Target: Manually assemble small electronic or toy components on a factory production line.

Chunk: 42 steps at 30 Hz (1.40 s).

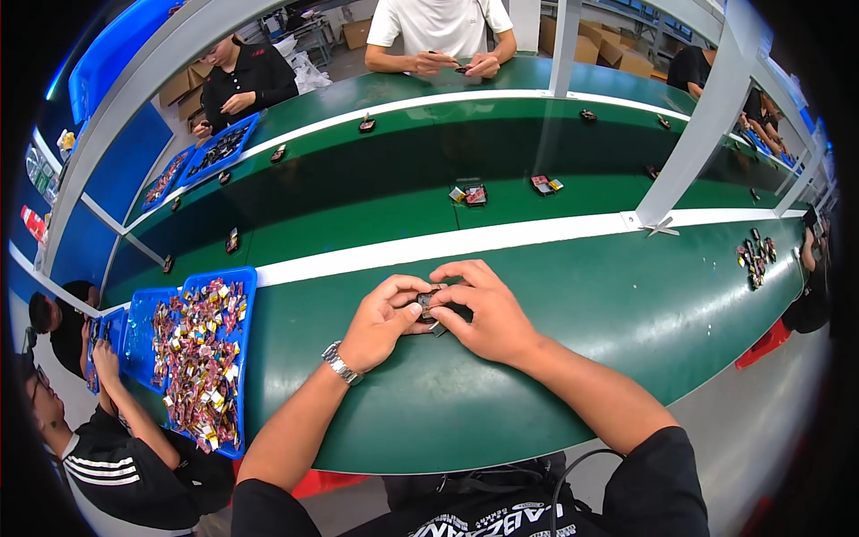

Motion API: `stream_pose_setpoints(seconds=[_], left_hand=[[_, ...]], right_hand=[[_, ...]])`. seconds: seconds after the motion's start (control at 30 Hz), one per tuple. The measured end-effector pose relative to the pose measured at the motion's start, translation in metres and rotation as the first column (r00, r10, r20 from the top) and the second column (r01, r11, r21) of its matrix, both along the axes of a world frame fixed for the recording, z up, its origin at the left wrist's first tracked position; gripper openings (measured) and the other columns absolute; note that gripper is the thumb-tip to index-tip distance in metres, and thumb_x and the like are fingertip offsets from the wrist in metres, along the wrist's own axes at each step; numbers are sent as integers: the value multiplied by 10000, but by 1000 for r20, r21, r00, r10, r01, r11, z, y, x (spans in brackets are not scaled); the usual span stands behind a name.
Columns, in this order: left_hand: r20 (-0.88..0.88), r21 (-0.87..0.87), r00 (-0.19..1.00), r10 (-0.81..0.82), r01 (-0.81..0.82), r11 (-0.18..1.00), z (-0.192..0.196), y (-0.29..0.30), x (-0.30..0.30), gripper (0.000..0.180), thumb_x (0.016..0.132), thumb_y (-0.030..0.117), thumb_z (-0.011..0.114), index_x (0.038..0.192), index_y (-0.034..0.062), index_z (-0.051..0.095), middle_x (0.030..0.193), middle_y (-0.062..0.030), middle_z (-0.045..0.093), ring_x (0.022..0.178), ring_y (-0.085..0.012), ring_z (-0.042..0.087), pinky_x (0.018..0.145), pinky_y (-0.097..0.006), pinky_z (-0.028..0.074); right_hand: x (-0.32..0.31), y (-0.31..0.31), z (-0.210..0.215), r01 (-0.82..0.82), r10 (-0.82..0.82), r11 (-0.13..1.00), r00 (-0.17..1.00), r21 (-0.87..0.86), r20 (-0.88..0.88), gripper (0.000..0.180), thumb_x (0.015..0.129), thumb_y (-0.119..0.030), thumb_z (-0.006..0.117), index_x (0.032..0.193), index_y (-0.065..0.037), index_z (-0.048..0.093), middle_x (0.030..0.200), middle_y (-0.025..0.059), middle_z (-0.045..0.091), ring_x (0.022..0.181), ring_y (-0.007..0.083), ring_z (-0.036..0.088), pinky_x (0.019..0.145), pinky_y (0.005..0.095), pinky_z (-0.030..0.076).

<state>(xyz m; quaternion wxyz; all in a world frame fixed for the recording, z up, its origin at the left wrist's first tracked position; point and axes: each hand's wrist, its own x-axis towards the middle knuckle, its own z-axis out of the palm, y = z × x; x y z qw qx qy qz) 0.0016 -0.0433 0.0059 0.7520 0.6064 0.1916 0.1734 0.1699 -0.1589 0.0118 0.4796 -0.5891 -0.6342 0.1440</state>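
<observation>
Over the green worktop [573, 313], my two hands meet around a small dark electronic housing [429, 307]. My left hand [386, 318], with a metal watch [342, 363] on its wrist, grips the housing's left side between thumb and fingers. From the right, my right hand [483, 309] closes its thumb and fingertips on the same piece. A small pale flat part shows under the right thumb; its kind is too small to make out. Left of my arm stands a blue tray [248, 349] heaped with small circuit boards with wires and silvery-yellow pieces [201, 367].
Beyond a white rail [447, 247] runs a green conveyor belt [376, 201] carrying scattered small assemblies [470, 195]. A grey metal post [693, 134] rises at the right. More small parts [757, 258] lie at the worktop's right end. Co-workers sit across and at both sides.
</observation>
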Motion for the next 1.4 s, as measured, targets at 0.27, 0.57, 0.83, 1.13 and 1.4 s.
stream_pose_setpoints(seconds=[0.27, 0.57, 0.83, 1.13, 1.4], left_hand=[[30, -42, 999, 13, -12, 999, -4, 2, -2, 246, 990, 75, 503, 1228, 18, 477, 1206, -138, 591, 1097, -205, 624, 902, -350, 575], [70, -70, 998, -5, 10, 997, -7, 3, -1, 232, 996, 104, 506, 1215, 34, 477, 1261, -166, 579, 1115, -225, 618, 911, -377, 571], [74, -71, 997, -4, 9, 997, -8, 4, -1, 211, 994, 98, 510, 1196, 46, 484, 1324, -194, 543, 1139, -243, 608, 924, -397, 562], [170, -87, 985, 42, -27, 996, -8, -4, 1, 211, 995, 87, 523, 1193, 22, 493, 1357, -203, 528, 1163, -254, 601, 934, -395, 556], [279, -161, 960, -2, 49, 986, -15, 3, -2, 200, 992, 81, 527, 1185, 42, 495, 1381, -214, 506, 1185, -282, 587, 947, -422, 547]], right_hand=[[-3, 3, -7, -4, -12, 992, 992, 126, 126, 102, 819, -72, 693, 905, -20, 705, 1144, 83, 598, 1094, 261, 548, 823, 363, 530], [-9, 2, -8, 35, -31, 997, 998, 73, -58, 127, 826, -93, 697, 946, -58, 724, 1150, 72, 601, 1073, 257, 553, 837, 362, 517], [-5, 3, -16, -21, 20, 1000, 982, -4, -189, 154, 840, -116, 693, 985, -88, 737, 1219, 59, 593, 1124, 257, 526, 956, 380, 464], [-13, 0, -3, 0, 10, 998, 987, 64, -158, 185, 823, -104, 698, 1004, -83, 730, 1311, 93, 558, 1244, 310, 464, 1004, 409, 437], [-11, -4, 1, 31, -23, 992, 997, 122, -68, 183, 804, -65, 684, 983, -60, 720, 1276, 102, 570, 1225, 308, 483, 966, 401, 462]])
